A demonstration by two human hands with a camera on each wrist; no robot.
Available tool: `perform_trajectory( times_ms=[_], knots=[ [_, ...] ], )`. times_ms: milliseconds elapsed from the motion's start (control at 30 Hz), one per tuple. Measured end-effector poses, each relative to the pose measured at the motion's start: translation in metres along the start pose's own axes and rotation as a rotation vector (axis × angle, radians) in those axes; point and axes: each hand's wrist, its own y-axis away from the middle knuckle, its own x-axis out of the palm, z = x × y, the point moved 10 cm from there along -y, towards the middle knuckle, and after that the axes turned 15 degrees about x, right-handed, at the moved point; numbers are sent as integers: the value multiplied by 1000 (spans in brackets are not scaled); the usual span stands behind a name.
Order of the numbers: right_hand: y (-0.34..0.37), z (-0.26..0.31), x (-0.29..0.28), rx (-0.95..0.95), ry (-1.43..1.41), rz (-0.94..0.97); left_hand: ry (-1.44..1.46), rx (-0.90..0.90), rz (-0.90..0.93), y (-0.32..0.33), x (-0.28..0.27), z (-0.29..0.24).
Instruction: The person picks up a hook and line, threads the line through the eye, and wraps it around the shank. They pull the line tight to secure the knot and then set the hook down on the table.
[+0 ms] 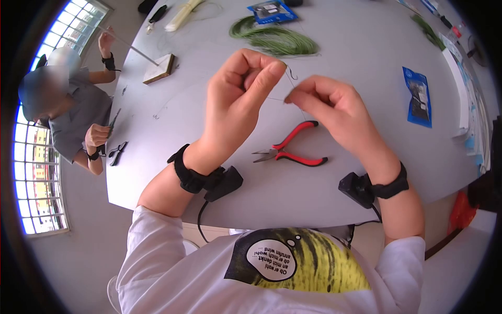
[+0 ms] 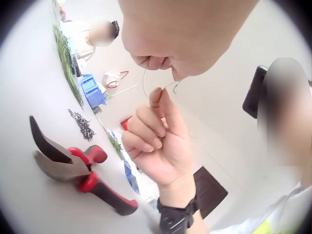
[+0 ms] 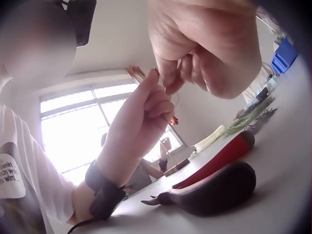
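Note:
Between thumb and forefinger, my left hand [image 1: 235,99] pinches a thin line close to a small fish hook [image 1: 293,74]. The dark hook sticks out just past the fingertips; in the left wrist view the hook [image 2: 175,89] hangs right by the thumb. Lower and to the right, my right hand [image 1: 337,110] pinches the same fine line [image 2: 144,84], which makes a loop between the hands. Both hands are raised over the table. Below them lie red and black pliers [image 1: 277,153], jaws parted, held by neither hand.
A bundle of green line [image 1: 277,41] and a blue packet [image 1: 272,11] lie at the back of the grey table [image 1: 209,36]. Another blue packet [image 1: 417,97] is at right. A wooden block with a rod [image 1: 159,69] stands at left, near another person [image 1: 78,99] holding a tool.

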Motion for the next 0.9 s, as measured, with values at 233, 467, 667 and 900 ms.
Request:
perform_trajectory(
  times_ms=[233,467,667,900],
  knots=[
    [13,15,18,-130,519,-51,332,-303,-210,4,-19,36],
    [20,11,36,-19,470,142,360,-325,-274,9,-20,43],
    [26,-5,49,160,254,345,355,-328,-287,10,-24,45],
    [27,-27,56,464,-24,480,329,-335,-332,10,-25,44]
  ],
)
